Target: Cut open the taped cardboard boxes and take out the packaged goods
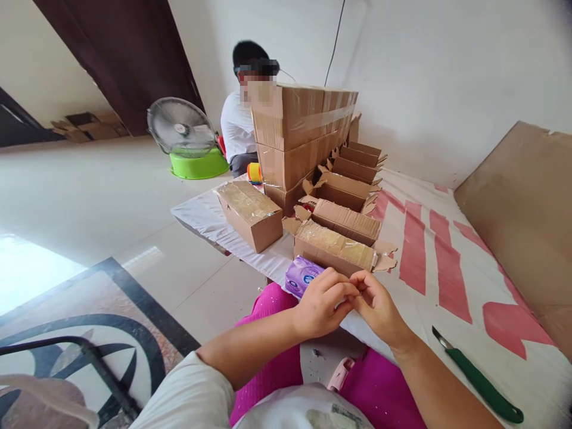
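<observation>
My left hand and my right hand meet over the table's near edge, fingertips pinched together. Anything between those fingers is too small or hidden to make out. Just behind my left hand lies a purple printed soft pack with a round blue label, partly covered by the hand. Beyond both hands stands a cardboard box with tape across its top and its end flaps sticking out. To the right of my right hand, a knife with a green handle and a short blade rests on the cloth.
More open cardboard boxes line up behind, beside a tall stack of taped cartons. A separate taped box sits at the table's left. A person is behind the stack. A fan stands by a green tub.
</observation>
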Motion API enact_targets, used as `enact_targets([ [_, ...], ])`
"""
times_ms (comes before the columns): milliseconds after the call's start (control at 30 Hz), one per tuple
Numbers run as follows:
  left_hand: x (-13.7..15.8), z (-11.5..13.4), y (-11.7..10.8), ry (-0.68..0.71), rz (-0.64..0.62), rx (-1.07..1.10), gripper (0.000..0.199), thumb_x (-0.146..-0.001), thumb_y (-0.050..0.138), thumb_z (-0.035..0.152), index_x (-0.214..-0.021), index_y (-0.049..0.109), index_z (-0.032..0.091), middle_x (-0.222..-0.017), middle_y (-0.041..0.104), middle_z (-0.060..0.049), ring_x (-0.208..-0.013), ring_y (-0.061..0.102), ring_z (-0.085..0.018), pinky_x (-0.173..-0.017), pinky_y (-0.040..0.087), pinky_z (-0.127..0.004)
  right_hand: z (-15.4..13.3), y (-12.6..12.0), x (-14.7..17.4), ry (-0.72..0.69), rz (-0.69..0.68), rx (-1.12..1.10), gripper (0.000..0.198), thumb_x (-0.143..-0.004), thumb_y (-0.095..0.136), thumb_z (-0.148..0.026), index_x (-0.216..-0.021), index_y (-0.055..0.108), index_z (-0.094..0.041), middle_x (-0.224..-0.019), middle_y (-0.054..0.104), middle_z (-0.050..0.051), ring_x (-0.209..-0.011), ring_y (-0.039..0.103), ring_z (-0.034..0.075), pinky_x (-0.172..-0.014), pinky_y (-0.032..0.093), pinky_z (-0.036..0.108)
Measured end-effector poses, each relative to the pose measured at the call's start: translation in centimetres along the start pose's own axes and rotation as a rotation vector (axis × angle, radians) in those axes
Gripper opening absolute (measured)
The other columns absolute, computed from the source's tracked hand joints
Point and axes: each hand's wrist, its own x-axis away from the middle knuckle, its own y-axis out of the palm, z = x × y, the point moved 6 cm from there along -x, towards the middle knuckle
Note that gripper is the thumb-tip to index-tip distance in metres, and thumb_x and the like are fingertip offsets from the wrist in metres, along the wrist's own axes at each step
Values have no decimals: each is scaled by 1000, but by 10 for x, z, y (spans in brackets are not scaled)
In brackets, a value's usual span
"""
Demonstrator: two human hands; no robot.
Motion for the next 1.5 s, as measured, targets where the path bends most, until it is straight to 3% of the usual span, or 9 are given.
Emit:
enact_targets([
  [233,0,-2,0,-74,-29,162,5,-88,62,22,-92,63,18,-87,69,-7,-84,64,-17,-75,53,-28,17,8,4,126,-50,-460,29,-79,73,-40,-97,56,-26,-141,48,7,-117,56,22,-91,51,37],
  [600,0,-11,17,-349,-361,373,9,-82,68,22,-77,62,17,-74,64,0,-67,57,-11,-63,46,-23,24,16,17,46,-119,-592,28,-83,67,-42,-110,59,-37,-146,47,1,-134,45,24,-109,37,49],
  [733,2,-18,16,-427,-456,550,20,-80,70,25,-70,56,15,-70,59,1,-64,55,-10,-60,45,-22,17,18,20,15,-256,-649,66,-59,76,-69,-116,60,-39,-155,35,1,-138,38,30,-110,35,51],
  [800,3,-22,13,-447,-395,606,22,-80,70,27,-70,54,16,-68,57,1,-63,55,-10,-59,45,-22,12,20,19,16,-280,-648,82,-48,77,-76,-119,60,-38,-157,30,2,-139,36,33,-111,34,52],
  [900,0,-18,4,-332,-171,470,11,-84,65,22,-76,59,17,-81,59,-3,-76,58,-14,-67,51,-26,10,21,17,40,-155,-620,66,-67,73,-67,-125,56,-39,-156,32,1,-140,36,28,-113,33,49],
  [1067,5,3,8,-118,-98,281,26,-81,63,15,-106,58,18,-107,59,-12,-102,59,-22,-86,55,-37,14,17,13,31,57,-376,39,-96,48,-45,-134,50,-36,-149,45,3,-135,44,22,-115,34,46],
  [1200,15,1,5,-107,-154,357,41,-85,61,21,-124,50,19,-120,60,-15,-115,58,-26,-98,50,-44,0,8,10,-115,3,38,38,-97,48,-34,-135,52,-34,-147,48,3,-136,44,23,-116,34,47],
  [1333,14,-17,-22,-141,51,274,33,-88,55,16,-120,52,22,-108,66,-11,-108,61,-23,-93,52,-41,-22,-3,3,-256,-90,298,35,-98,43,-27,-128,60,-32,-142,53,5,-125,55,23,-102,50,43],
  [1500,-3,-42,-30,-108,46,-110,27,-90,51,15,-115,58,20,-117,64,-12,-123,53,-27,-101,47,-48,-39,-55,-42,-356,230,593,22,-93,53,-39,-101,69,-26,-94,68,6,-87,64,20,-81,55,39],
])
